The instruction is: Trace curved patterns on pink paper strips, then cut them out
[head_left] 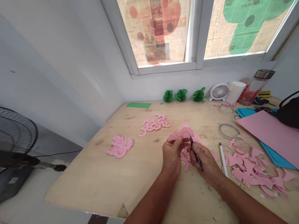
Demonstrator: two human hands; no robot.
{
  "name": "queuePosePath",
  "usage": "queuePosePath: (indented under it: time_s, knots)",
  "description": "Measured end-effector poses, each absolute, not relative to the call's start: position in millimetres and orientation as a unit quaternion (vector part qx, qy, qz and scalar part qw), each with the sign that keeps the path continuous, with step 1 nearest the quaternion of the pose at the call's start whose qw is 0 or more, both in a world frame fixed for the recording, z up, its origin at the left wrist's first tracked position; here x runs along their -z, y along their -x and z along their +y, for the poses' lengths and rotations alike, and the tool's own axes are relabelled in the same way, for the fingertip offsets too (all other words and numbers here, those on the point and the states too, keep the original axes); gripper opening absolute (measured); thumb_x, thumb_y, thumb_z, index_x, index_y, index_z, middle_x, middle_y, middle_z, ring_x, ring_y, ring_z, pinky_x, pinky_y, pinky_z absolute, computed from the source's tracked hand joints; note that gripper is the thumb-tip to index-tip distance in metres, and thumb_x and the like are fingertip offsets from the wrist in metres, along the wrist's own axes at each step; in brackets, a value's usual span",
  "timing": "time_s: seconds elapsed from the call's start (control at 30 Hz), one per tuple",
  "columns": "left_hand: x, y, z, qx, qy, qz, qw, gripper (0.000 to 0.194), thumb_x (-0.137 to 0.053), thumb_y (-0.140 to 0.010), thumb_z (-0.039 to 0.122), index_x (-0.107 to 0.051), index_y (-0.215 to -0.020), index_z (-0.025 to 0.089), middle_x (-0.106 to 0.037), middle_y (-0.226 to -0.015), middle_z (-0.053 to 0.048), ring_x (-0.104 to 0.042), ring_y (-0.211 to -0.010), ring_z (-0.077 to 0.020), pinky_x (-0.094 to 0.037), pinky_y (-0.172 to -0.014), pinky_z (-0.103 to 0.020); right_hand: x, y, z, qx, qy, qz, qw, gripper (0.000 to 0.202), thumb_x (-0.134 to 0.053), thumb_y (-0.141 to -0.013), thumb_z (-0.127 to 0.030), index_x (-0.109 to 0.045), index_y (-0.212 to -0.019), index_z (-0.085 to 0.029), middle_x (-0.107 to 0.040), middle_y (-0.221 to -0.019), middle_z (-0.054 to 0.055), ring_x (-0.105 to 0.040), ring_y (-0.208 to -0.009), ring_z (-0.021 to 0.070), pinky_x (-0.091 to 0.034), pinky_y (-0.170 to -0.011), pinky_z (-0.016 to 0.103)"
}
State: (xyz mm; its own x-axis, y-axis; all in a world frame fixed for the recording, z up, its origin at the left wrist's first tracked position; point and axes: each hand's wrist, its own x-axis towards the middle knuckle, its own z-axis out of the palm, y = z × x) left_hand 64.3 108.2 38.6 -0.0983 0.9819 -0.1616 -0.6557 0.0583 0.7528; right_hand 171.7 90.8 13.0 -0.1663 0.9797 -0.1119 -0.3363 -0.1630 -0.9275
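Note:
My left hand pinches a piece of pink paper with a curved, scalloped outline, held above the table. Closed around a pair of dark, slim tweezers is my right hand; their pointed tips touch or nearly touch the paper's edge. More pink paper pieces lie beneath both hands, partly hidden by the fingers. To the left are a stack of pink cut-outs and a loose group of curled pink strips.
Pink scraps and a white pen lie right of my hands. Tape rings, a pink sheet and blue sheets are farther right. Green paper ornaments, a small fan and a bottle line the wall.

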Motion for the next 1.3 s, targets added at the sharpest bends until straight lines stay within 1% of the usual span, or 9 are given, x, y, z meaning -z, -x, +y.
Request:
queuePosePath:
  time_s: [0.23, 0.47, 0.7, 1.03, 1.17, 1.3]
  knots:
    - [-36.5, -67.8, 105.0, -0.645, -0.241, 0.355, 0.633, 0.025, -0.082, -0.063, 0.032, -0.067, -0.071, 0.013, -0.072, -0.072, -0.005, -0.069, -0.072, -0.0166, -0.053, -0.081, -0.031, -14.4, -173.7, 91.5, -0.646, 0.400, -0.392, 0.519, 0.039, -0.059, -0.081, -0.058, -0.057, -0.078, -0.019, -0.042, -0.051, -0.007, -0.026, -0.042, 0.0061, -0.019, -0.042, 0.022]
    - [-37.3, -67.8, 104.5, -0.644, -0.247, 0.357, 0.630, 0.023, -0.080, -0.064, 0.031, -0.068, -0.071, 0.013, -0.072, -0.072, -0.006, -0.069, -0.071, -0.0167, -0.054, -0.080, -0.031, -12.2, -174.5, 93.8, -0.639, 0.402, -0.399, 0.521, 0.039, -0.059, -0.081, -0.058, -0.057, -0.079, -0.019, -0.041, -0.049, -0.008, -0.026, -0.040, 0.0061, -0.019, -0.042, 0.023]
    - [-36.5, -68.0, 104.5, -0.645, -0.247, 0.353, 0.631, 0.023, -0.080, -0.065, 0.030, -0.069, -0.074, 0.012, -0.072, -0.074, -0.007, -0.068, -0.072, -0.0171, -0.053, -0.080, -0.031, -9.7, -175.5, 94.5, -0.643, 0.397, -0.396, 0.521, 0.038, -0.059, -0.082, -0.057, -0.057, -0.080, -0.018, -0.041, -0.049, -0.008, -0.025, -0.040, 0.0059, -0.016, -0.042, 0.023]
    - [-36.4, -67.2, 104.5, -0.643, -0.255, 0.351, 0.631, 0.023, -0.079, -0.067, 0.030, -0.070, -0.076, 0.011, -0.072, -0.075, -0.008, -0.069, -0.074, -0.0180, -0.053, -0.081, -0.031, -12.1, -175.3, 93.7, -0.645, 0.390, -0.388, 0.531, 0.037, -0.060, -0.083, -0.055, -0.059, -0.079, -0.018, -0.041, -0.049, -0.008, -0.026, -0.040, 0.0042, -0.015, -0.041, 0.021]
    - [-36.7, -67.1, 103.6, -0.642, -0.259, 0.347, 0.633, 0.021, -0.077, -0.070, 0.029, -0.070, -0.077, 0.011, -0.073, -0.077, -0.008, -0.069, -0.077, -0.0182, -0.053, -0.082, -0.031, -11.4, -175.5, 93.9, -0.647, 0.390, -0.381, 0.533, 0.038, -0.061, -0.082, -0.056, -0.059, -0.079, -0.017, -0.041, -0.048, -0.008, -0.025, -0.040, 0.0040, -0.016, -0.040, 0.020]
    - [-37.1, -66.7, 103.3, -0.643, -0.252, 0.347, 0.634, 0.021, -0.078, -0.069, 0.028, -0.070, -0.076, 0.011, -0.072, -0.076, -0.007, -0.069, -0.074, -0.0175, -0.053, -0.080, -0.030, -10.6, -175.3, 94.0, -0.651, 0.390, -0.372, 0.534, 0.039, -0.063, -0.081, -0.056, -0.060, -0.079, -0.017, -0.041, -0.048, -0.008, -0.025, -0.040, 0.0037, -0.015, -0.040, 0.020]
